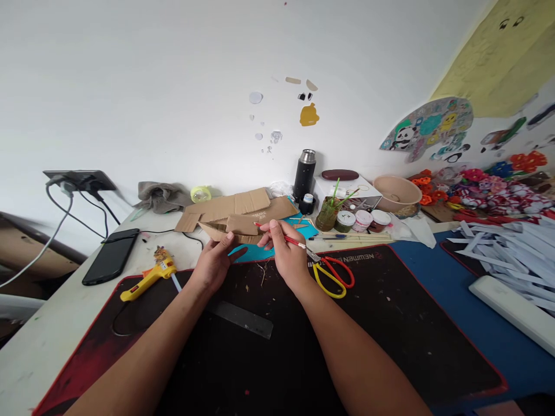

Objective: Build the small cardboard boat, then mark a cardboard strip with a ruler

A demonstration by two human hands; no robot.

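Cardboard piece [229, 231] | light, stiff, creases easily | left hand [214, 263] pinches near edge | right hand [286, 254] fingers closed around red pencil [281, 236]

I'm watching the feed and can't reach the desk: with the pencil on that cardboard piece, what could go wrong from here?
1. The left hand grips the cardboard piece only at one end, so it may shift under the red pencil in the right hand and skew the mark.
2. The scissors lie right beside the right wrist; a sweep could knock them.
3. The glue gun sits near the left forearm with its cord looping underneath; it may snag.
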